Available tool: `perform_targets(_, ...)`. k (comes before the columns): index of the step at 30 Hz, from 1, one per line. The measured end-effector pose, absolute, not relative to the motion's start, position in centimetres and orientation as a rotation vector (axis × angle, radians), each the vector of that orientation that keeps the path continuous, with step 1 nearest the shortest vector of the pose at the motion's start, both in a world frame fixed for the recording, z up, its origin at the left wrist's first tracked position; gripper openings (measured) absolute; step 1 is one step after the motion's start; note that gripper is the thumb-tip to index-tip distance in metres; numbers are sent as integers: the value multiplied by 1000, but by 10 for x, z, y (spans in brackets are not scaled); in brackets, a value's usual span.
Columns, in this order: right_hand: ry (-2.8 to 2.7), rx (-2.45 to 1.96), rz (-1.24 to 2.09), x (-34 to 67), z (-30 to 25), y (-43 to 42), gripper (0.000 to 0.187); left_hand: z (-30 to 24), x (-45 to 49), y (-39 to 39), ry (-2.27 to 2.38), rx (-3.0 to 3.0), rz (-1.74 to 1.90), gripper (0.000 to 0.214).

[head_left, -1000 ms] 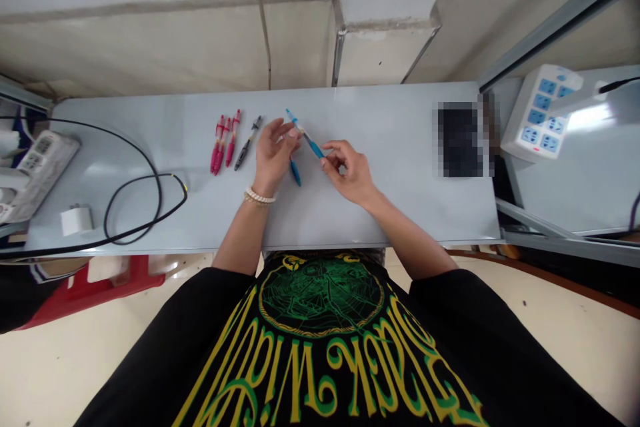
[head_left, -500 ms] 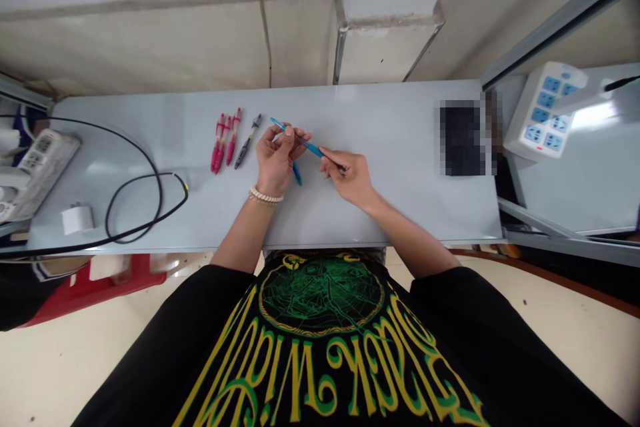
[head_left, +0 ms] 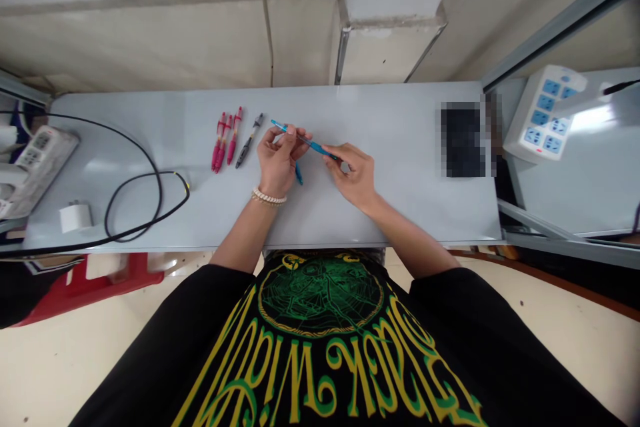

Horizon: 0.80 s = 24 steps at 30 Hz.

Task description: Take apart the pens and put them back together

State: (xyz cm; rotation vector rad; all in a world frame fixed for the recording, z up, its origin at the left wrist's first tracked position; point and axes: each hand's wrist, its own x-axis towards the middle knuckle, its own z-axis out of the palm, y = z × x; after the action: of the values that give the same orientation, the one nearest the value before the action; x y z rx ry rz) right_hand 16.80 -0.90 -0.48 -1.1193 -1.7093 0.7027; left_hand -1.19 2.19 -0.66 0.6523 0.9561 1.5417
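Two bare hands at a table, viewed from above, with a blue pen point(head_left: 311, 145) as the central feature. The pen lies at a slant across the gap between the hands, its narrow end pointing up and to the left in the view. The left hand point(head_left: 278, 161), with a white beaded bracelet point(head_left: 269, 197) at the wrist, is curled nearly closed and pinches the pen's upper part. The right hand point(head_left: 353, 175) is partly open, its curved fingers closing on the pen's lower end.

Just below the pen, a small blue pen part point(head_left: 299, 175) lies on the table point(head_left: 395, 207), partly hidden by the left hand. Left of the pen, near the left hand, are a dark grey pen point(head_left: 249, 141) and then three pink-red pens point(head_left: 223, 142) lying side by side, all pointing roughly away from the person. Farther left of the pen and well apart from it are a looped black cable point(head_left: 135, 199), a white plug charger point(head_left: 76, 218) and a power strip point(head_left: 36, 161). Well to the right of the pen is a dark rectangular object point(head_left: 463, 140), pixelated and impossible to identify; beyond it lies a white power strip with blue sockets point(head_left: 544, 113). Below the pen, the person's black T-shirt point(head_left: 320, 320) with a green and yellow print fills the lower part of the view.
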Motion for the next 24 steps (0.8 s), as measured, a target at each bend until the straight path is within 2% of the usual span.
perform_targets(2, -1686, -1069, 629, 168, -5, -8, 32, -7, -12, 22, 934, 651, 1549, 50)
perform_targets(7, -1626, -1023, 739, 167, -7, -7, 30, -4, -13, 24, 933, 625, 1566, 60)
perform_targets(10, -1640, -947, 629, 167, -6, -6, 25, -1, -12, 24, 925, 603, 1568, 61)
perform_targets(16, -1579, -904, 696, 167, -4, -6, 17, 3, -10, 23, 919, 569, 1555, 63)
perform_targets(18, -1587, -912, 647, 167, -4, -6, 19, 3, -10, 23, 912, 573, 1555, 62)
perform_targets(21, -1564, -967, 774, 167, -5, -6, 29, 3, -10, 22, 907, 574, 1550, 58)
perform_targets(24, -1550, -989, 808, 167, -5, -6, 28, 4, -10, 22, 934, 568, 1541, 54)
